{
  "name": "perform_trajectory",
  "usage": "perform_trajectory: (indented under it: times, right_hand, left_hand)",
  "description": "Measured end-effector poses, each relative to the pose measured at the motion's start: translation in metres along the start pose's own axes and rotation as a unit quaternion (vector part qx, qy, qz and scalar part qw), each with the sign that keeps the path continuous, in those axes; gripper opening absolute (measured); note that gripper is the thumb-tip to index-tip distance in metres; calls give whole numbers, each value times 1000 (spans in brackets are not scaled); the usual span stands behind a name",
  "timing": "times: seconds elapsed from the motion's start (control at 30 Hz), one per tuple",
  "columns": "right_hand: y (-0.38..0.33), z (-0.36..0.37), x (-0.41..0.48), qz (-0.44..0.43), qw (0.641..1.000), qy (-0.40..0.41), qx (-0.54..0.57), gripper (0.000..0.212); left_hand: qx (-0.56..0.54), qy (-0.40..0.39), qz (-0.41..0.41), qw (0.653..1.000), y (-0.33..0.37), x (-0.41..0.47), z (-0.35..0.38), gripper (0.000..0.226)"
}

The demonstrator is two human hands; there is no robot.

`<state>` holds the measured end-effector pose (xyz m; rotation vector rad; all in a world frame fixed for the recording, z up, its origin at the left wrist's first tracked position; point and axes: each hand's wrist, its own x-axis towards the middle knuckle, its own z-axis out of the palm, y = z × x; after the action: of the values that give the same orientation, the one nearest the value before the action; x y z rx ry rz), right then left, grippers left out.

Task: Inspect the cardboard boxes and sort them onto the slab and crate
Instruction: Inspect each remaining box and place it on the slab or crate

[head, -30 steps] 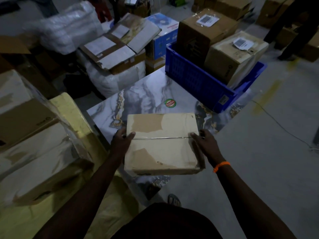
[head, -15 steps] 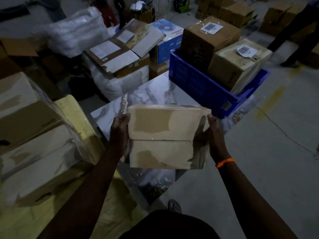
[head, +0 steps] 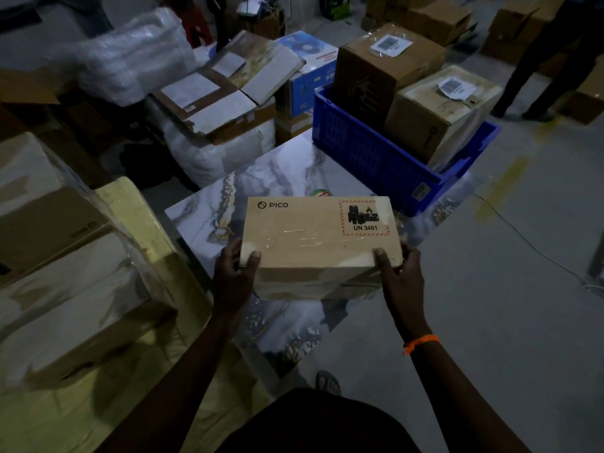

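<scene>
I hold a flat tan cardboard box (head: 317, 237) over the near part of the marble slab (head: 277, 181). Its upper face shows "PICO" and a red-hatched "UN 3481" label. My left hand (head: 233, 276) grips its near left corner, thumb on top. My right hand (head: 397, 276) grips the near right corner the same way. Beyond the slab stands a blue crate (head: 376, 158) holding two brown boxes, a tall one (head: 385, 70) and a paler one (head: 441, 109), each with a paper label.
Taped cardboard boxes (head: 58, 256) are stacked at my left on a yellow sack. Behind the slab lie a torn-open box (head: 222, 93), white wrapped bundles (head: 130, 53) and a blue printed box (head: 310, 60). A person's legs (head: 555, 60) stand at the far right on grey floor.
I have turned the box over in my hands: the taped, patchy face gave way to the printed PICO face, and my grip moved to the near corners.
</scene>
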<state>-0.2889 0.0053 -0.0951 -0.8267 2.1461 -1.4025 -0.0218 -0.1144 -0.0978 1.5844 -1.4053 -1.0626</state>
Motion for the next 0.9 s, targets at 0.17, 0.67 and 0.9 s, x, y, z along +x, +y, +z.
perform_trajectory:
  times: [0.17,0.67,0.9]
  right_hand:
    - [-23,16,10,-221,953,15,-205,70]
    - [-50,61,37,-280,827,-206,-441,67]
    - [-56,51,39,-279,827,-233,-429,78]
  left_hand:
    - [181,-1,246,952,22,8,10,63]
    - [449,-180,333,810,41,34,55,67]
    - [466,-200,334,794,45,34,44,77]
